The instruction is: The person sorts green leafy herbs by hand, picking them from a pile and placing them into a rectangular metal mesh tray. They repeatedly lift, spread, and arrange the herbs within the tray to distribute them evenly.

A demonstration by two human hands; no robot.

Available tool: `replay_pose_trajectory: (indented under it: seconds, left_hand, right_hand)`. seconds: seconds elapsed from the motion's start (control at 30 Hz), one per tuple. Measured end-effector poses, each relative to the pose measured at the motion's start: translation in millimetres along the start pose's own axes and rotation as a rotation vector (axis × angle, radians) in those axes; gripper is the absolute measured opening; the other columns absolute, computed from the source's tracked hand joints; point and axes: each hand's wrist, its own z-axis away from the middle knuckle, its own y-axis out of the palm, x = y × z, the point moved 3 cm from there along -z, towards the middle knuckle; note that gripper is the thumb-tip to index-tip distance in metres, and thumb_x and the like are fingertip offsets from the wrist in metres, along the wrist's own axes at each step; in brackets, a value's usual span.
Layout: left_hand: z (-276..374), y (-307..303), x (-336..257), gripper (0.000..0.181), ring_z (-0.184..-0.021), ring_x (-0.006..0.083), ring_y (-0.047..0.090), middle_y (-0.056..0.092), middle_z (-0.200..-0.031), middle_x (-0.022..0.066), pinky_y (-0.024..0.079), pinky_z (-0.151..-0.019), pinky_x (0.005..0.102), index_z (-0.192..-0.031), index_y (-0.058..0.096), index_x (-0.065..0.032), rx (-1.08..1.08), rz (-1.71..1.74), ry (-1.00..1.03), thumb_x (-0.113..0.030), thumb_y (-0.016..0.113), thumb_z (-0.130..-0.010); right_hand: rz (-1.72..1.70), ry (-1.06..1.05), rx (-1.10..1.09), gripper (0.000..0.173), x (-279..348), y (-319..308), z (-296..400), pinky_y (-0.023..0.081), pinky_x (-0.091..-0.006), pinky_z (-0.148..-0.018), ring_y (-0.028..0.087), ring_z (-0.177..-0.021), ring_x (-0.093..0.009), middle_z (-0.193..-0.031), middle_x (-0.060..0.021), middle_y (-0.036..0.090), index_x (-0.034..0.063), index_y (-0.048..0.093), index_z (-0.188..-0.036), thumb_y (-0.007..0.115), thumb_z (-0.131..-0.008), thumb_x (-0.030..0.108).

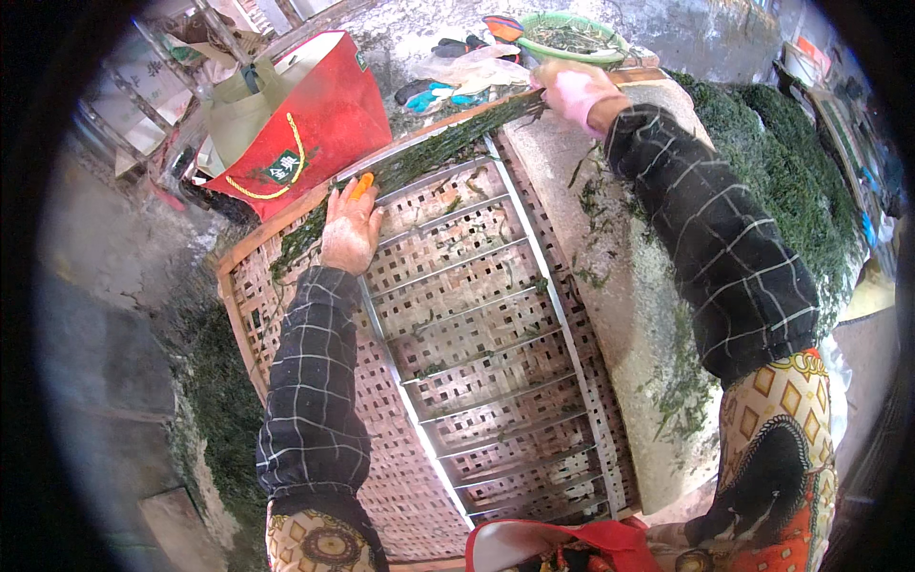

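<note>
A wood-edged woven bamboo tray (443, 257) lies before me, with a metal frame of rails and crossbars on it. Dark green leafy strands (443, 146) run in a bundle along the tray's far edge. Flat on the near end of this bundle rests my left hand (350, 230), an orange band or tool at its fingers. At the bundle's other end, my right hand (575, 93), in a pink covering, has its fingers bent over the strands by the tray's far corner. What its fingertips hold is hidden.
A red paper bag (336, 121) stands beyond the tray at the left. Gloves (427, 96), a plastic bag (475, 69) and a green basket (572, 36) lie farther back. Green strands are heaped at right (779, 164) and at left (221, 386).
</note>
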Motion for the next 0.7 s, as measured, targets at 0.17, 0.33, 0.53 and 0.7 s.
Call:
replay_pose_trajectory:
  seconds: [0.17,0.33,0.53,0.7]
  left_hand:
    - [0,-2,-2,0.039,-0.134,0.0334,0.037,0.052,-0.132,0.0181,0.021,-0.113,0.0489,-0.128,0.051,-0.0025,-0.023,-0.007,0.015,-0.021,0.051,-0.093]
    - [23,-2,16,0.039,-0.133,0.0329,0.038,0.052,-0.133,0.0173,0.022,-0.114,0.0484,-0.127,0.052,-0.0035,-0.022,-0.045,-0.035,-0.022,0.052,-0.093]
    - [9,1,5,0.039,-0.133,0.0328,0.037,0.052,-0.131,0.0165,0.022,-0.113,0.0489,-0.127,0.054,-0.0042,-0.088,-0.020,0.009,-0.024,0.052,-0.093]
    - [9,0,3,0.038,-0.132,0.0329,0.038,0.054,-0.129,0.0166,0.023,-0.113,0.0491,-0.127,0.054,-0.0043,-0.069,0.001,-0.015,-0.022,0.050,-0.093]
  right_hand:
    - [-0.070,0.060,0.310,0.028,-22,-15,-27,0.051,-0.0381,-0.075,0.067,-0.080,-0.027,-0.084,-0.0138,0.069,0.0088,0.068,-0.100,0.054,-0.076,0.008]
    - [-0.404,-0.255,0.241,0.038,135,-20,23,0.045,-0.0438,-0.097,0.060,-0.103,-0.034,-0.110,-0.0173,0.063,0.0080,0.061,-0.111,0.040,-0.095,0.036]
    - [0.109,-0.423,0.081,0.055,131,36,49,0.018,-0.0410,-0.117,0.038,-0.135,-0.030,-0.143,-0.0127,0.045,0.0042,0.054,-0.128,0.029,-0.100,0.044]
    - [0.127,-0.304,-0.022,0.057,127,43,51,0.014,-0.0385,-0.119,0.034,-0.138,-0.025,-0.144,-0.0136,0.044,0.0006,0.052,-0.132,0.035,-0.098,0.043]
